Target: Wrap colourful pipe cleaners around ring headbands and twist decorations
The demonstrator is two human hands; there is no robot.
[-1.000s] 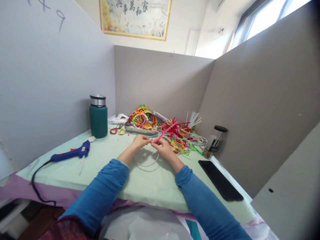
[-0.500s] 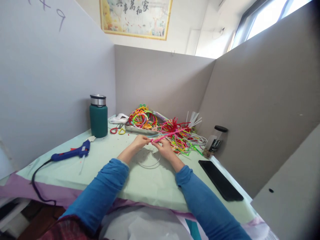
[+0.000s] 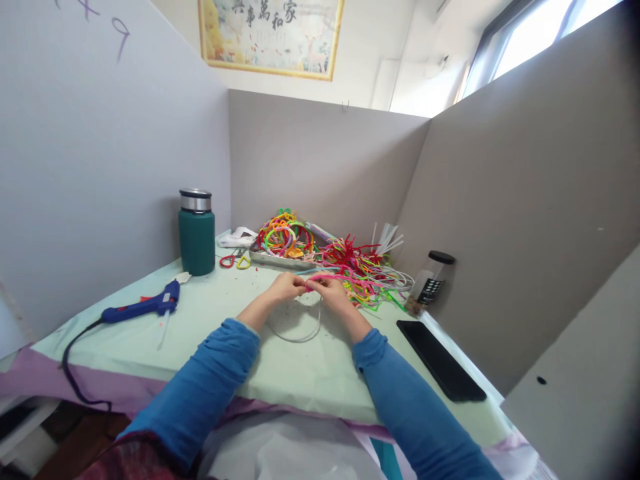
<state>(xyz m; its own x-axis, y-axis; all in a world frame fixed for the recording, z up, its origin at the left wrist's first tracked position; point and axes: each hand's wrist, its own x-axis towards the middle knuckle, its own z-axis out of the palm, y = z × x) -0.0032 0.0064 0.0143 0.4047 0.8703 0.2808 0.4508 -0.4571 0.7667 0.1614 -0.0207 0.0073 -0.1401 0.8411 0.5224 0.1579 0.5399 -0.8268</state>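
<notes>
Over the middle of the table, my left hand (image 3: 289, 287) and my right hand (image 3: 327, 290) meet fingertip to fingertip. Both pinch a pink pipe cleaner (image 3: 325, 276) at its wrapped part, and its loose length trails over my right hand. A thin white ring (image 3: 299, 341) hangs below the fingers, its top hidden behind them. Just beyond my hands lies a heap of coloured pipe cleaners (image 3: 353, 250). Beside the heap, a metal tray (image 3: 280, 261) holds colourful wrapped rings (image 3: 280, 235).
A blue glue gun (image 3: 143, 309) with its cord lies at the left, near a green bottle (image 3: 197, 240). At the right are a black phone (image 3: 440, 360) and a clear jar with a black lid (image 3: 433, 283). Grey partitions (image 3: 325, 153) surround the table.
The pink pipe cleaner's loose length has swung down and curved over my right hand. My fingers have drawn closer together, and the ring hangs slightly lower.
</notes>
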